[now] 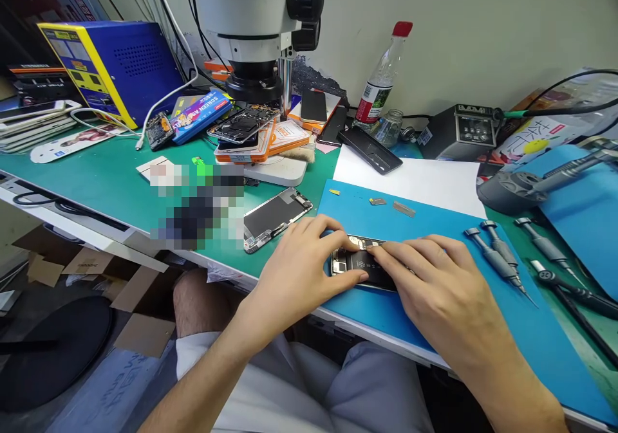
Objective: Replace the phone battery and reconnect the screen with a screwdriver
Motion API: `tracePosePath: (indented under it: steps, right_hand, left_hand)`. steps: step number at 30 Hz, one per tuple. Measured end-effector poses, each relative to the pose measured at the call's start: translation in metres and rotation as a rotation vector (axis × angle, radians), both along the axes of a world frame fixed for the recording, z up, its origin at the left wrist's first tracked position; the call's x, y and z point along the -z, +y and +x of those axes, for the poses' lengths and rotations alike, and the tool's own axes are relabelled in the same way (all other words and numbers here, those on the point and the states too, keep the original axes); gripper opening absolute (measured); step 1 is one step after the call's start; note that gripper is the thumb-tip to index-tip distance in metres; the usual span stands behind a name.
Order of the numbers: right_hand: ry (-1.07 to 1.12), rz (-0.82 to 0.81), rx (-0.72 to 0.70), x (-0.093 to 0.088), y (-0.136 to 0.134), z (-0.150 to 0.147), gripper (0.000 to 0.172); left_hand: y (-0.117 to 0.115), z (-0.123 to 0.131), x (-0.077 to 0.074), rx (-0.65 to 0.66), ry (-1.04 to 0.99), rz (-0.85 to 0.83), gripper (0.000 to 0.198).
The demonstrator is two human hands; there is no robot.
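An opened phone [371,267] with a black battery and bare inner parts lies on the blue mat [309,320] near the table's front edge. My left hand [309,262] grips its left end, thumb on the near side and fingers at the far side. From the right, my right hand [437,278] rests over the phone's right part, its fingertips touching the small parts along the far edge. A detached phone screen [279,217] lies left of my left hand. Small metal pieces [404,209] are on the mat beyond the phone.
Screwdrivers [499,256] and a soldering iron holder [512,190] stand or lie to the right. A microscope [253,40] rises behind, near stacked phones and boxes [263,143]. Farther back are a bottle [379,85], a blue-yellow machine [111,66] and a black phone [371,150].
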State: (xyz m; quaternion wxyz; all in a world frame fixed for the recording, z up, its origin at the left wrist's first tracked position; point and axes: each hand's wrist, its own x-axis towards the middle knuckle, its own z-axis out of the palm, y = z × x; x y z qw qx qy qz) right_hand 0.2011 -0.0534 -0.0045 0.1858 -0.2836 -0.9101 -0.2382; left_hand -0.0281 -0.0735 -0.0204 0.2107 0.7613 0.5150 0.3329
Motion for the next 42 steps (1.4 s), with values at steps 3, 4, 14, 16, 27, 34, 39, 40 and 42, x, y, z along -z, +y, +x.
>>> tracePosePath:
  steps: [3, 4, 14, 16, 27, 34, 39, 40, 42]
  right_hand:
    - [-0.021, 0.002, -0.018, -0.001, 0.001, 0.000, 0.030]
    - [-0.024, 0.002, -0.022, -0.001, 0.001, -0.001, 0.030]
    - [0.344, -0.130, 0.125, 0.006, -0.010, 0.003, 0.025]
    - [0.407, -0.196, 0.125, 0.009, -0.011, 0.003, 0.027]
    - [0.305, -0.178, 0.057, 0.010, -0.006, -0.003, 0.024]
    - [0.186, -0.125, -0.010, 0.007, -0.002, -0.009, 0.034]
    - [0.246, -0.205, 0.017, 0.010, -0.004, -0.008, 0.031]
    - [0.281, -0.225, 0.042, 0.011, -0.005, -0.007, 0.028]
    - [0.373, -0.235, 0.109, 0.011, -0.007, -0.007, 0.026]
  left_hand:
    - [-0.001, 0.000, 0.000, 0.003, 0.002, 0.000, 0.026]
    - [-0.001, 0.000, 0.000, 0.004, 0.004, -0.001, 0.026]
    - [-0.002, 0.001, 0.001, 0.005, 0.062, 0.022, 0.017]
    - [-0.002, 0.001, 0.001, 0.009, 0.058, 0.021, 0.017]
    - [-0.001, 0.000, 0.005, 0.017, 0.075, 0.085, 0.020]
    - [0.000, -0.001, 0.004, 0.025, 0.087, 0.092, 0.020]
    - [-0.001, -0.001, 0.003, 0.028, 0.102, 0.079, 0.021]
    - [-0.001, -0.001, 0.003, 0.028, 0.101, 0.075, 0.021]
    - [-0.002, -0.001, 0.002, 0.025, 0.097, 0.064, 0.021]
